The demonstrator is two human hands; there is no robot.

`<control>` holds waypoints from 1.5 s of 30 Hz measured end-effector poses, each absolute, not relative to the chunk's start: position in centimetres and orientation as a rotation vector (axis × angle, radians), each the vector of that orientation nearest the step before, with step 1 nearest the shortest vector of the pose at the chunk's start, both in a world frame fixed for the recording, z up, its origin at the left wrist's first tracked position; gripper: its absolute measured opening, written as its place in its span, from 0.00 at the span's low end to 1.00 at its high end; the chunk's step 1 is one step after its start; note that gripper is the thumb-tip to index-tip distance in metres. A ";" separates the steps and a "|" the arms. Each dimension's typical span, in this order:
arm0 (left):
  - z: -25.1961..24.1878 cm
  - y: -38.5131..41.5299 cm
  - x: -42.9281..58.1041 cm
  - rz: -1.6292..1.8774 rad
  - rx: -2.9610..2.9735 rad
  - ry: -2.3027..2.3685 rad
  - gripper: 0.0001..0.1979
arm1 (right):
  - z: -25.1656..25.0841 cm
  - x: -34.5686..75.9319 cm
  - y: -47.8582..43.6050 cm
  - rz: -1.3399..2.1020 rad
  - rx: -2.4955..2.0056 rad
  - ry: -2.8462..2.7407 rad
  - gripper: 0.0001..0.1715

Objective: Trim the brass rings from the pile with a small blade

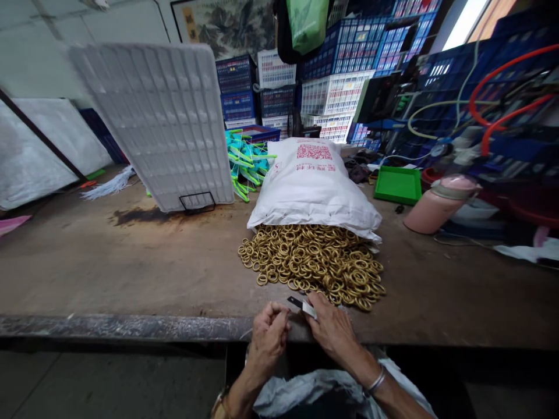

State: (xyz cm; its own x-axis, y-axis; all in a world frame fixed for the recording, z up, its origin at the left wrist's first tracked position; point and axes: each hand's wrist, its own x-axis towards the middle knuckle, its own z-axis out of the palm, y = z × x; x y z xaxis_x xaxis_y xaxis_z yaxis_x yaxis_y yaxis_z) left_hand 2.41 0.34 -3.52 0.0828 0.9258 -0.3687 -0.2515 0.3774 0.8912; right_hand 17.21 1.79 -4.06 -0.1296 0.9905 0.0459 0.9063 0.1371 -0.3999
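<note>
My right hand (332,323) grips a small cutter blade (294,302), dark at the tip and wrapped in white where the fingers hold it. The tip points left, towards my left hand (269,331). The left fingers are pinched together beside it; what they hold is too small to make out, though a thin pale strand shows near that hand. Just beyond both hands, gold-coloured rings (310,256) lie heaped on the table (174,262). Behind the heap a stuffed white sack (305,195) with red print lies with its mouth over the rings.
A white ribbed panel (161,128) leans upright in a black wire stand (197,202) to the left. Bright green and teal pieces (247,163) sit behind it. On the right are a green tray (397,185) and a pink bottle (441,203). Stacked crates (334,93) stand behind.
</note>
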 end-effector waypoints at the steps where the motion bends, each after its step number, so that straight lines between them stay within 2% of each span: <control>1: -3.6 0.4 2.4 1.030 0.795 1.157 0.12 | -4.0 17.3 1.9 0.451 -1.839 -2.094 0.06; 5: -3.3 0.1 2.6 1.107 1.052 1.150 0.08 | -3.1 17.2 2.4 0.776 -1.751 -1.886 0.06; 14: -2.9 -0.2 2.6 1.106 1.286 1.023 0.08 | -1.8 16.1 1.2 1.818 -1.434 -1.087 0.12; 17: -3.1 -0.2 2.6 1.101 1.243 1.008 0.08 | -1.6 15.9 1.0 1.941 -1.357 -0.973 0.13; 22: -2.8 -0.1 2.4 1.086 1.285 1.079 0.08 | -1.9 15.9 1.5 1.801 -1.424 -1.074 0.15; 25: -2.6 0.0 2.2 1.101 1.343 1.133 0.08 | -2.1 15.9 1.8 1.483 -1.497 -1.334 0.18; 28: -2.6 0.0 2.2 1.117 1.307 1.134 0.07 | -1.9 15.8 1.8 1.221 -1.495 -1.527 0.16; 38: -1.9 0.5 2.1 1.039 1.102 1.046 0.08 | -2.2 15.6 1.7 1.232 -1.483 -1.545 0.18; 45: -1.5 0.6 2.4 0.947 0.798 1.073 0.10 | -3.1 15.7 1.8 1.035 -1.508 -1.727 0.16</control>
State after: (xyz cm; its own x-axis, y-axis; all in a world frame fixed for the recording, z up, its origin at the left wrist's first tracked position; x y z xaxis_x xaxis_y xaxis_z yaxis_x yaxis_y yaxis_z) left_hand 2.36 0.56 -1.51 0.1860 0.9170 -0.3530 -0.2359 0.3904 0.8899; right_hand 15.72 1.75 -3.06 -0.1599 0.9862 -0.0440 0.5040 0.0433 -0.8626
